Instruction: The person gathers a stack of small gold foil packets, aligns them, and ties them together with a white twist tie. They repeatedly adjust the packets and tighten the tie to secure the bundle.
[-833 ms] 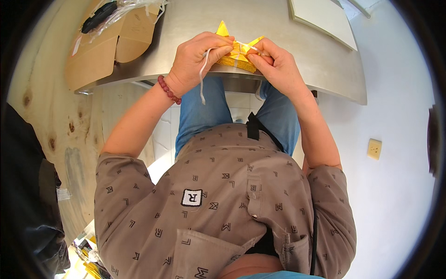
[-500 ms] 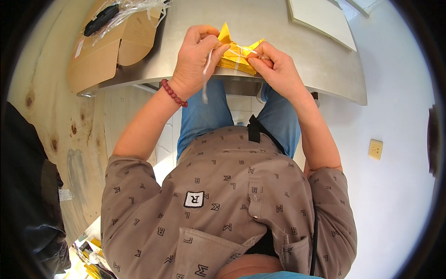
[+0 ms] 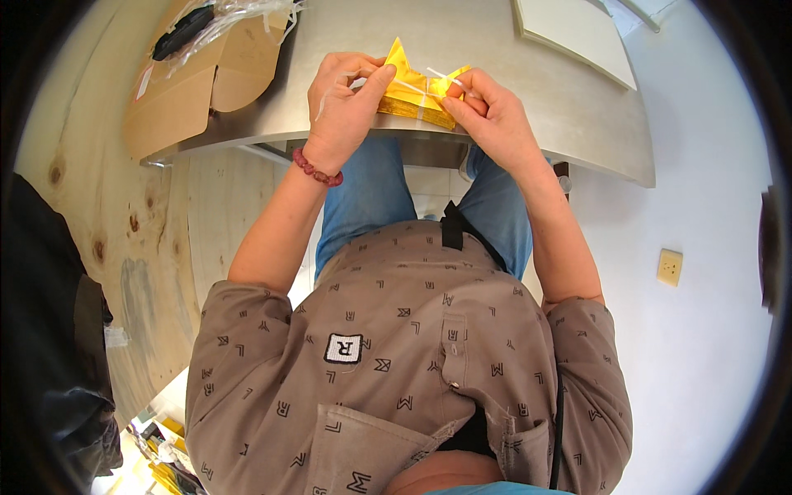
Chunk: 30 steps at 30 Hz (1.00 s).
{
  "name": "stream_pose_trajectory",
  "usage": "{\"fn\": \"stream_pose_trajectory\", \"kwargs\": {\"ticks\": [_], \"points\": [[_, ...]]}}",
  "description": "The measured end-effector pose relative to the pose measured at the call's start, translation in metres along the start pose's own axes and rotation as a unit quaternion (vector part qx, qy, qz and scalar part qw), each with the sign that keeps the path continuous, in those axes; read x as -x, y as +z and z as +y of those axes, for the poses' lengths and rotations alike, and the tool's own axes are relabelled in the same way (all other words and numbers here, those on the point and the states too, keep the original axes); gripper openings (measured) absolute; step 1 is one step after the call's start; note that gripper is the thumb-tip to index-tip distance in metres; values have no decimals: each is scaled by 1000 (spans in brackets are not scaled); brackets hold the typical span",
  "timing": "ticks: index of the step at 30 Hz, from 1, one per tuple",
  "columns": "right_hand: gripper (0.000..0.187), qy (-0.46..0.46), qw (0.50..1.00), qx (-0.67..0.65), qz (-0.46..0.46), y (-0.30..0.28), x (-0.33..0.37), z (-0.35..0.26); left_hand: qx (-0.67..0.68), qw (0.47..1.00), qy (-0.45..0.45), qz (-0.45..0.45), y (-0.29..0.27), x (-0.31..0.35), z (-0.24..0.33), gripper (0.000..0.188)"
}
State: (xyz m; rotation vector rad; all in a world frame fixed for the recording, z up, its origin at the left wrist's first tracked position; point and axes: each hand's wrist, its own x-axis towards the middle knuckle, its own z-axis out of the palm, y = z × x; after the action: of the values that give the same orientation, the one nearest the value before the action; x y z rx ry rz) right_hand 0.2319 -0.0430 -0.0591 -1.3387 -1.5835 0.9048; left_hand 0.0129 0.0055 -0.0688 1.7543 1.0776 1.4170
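Observation:
A stack of folded yellow paper or foil pieces [image 3: 410, 109] lies at the near edge of the metal table, its corners pointing upward. White string [image 3: 418, 91] runs across and down over the stack. My left hand [image 3: 345, 92] pinches one part of the string at the stack's left side, and a loose tail trails over the back of that hand. On the right, my right hand [image 3: 487, 106] grips the string between thumb and fingers, with a short end sticking up beside the yellow corner. Between the two hands the string looks stretched.
An open cardboard box [image 3: 247, 78] with clear plastic and a black object [image 3: 183, 33] stands at the table's left. White flat boards [image 3: 577, 37] lie at the back right of the metal table [image 3: 396, 29]. Dark fabric [image 3: 54, 330] hangs at far left.
My left hand has moved slightly left and turned, drawing the string sideways. The string's loose tail no longer hangs below the wrist. My right hand has shifted slightly, and a string end now sticks up there.

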Motion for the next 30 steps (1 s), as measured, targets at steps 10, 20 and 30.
{"fn": "stream_pose_trajectory", "kwargs": {"ticks": [10,20,30], "points": [[10,23,1000,-5,-19,-1,-2,-4,-60,986,-118,-99,-15,-15,1,24],[44,99,991,94,5,-15,-13,-3,1,949,-262,-174,-22,-27,18,27],[49,155,983,90,-32,-18,-26,-6,43,916,-343,-202,-28,-38,39,21]]}}
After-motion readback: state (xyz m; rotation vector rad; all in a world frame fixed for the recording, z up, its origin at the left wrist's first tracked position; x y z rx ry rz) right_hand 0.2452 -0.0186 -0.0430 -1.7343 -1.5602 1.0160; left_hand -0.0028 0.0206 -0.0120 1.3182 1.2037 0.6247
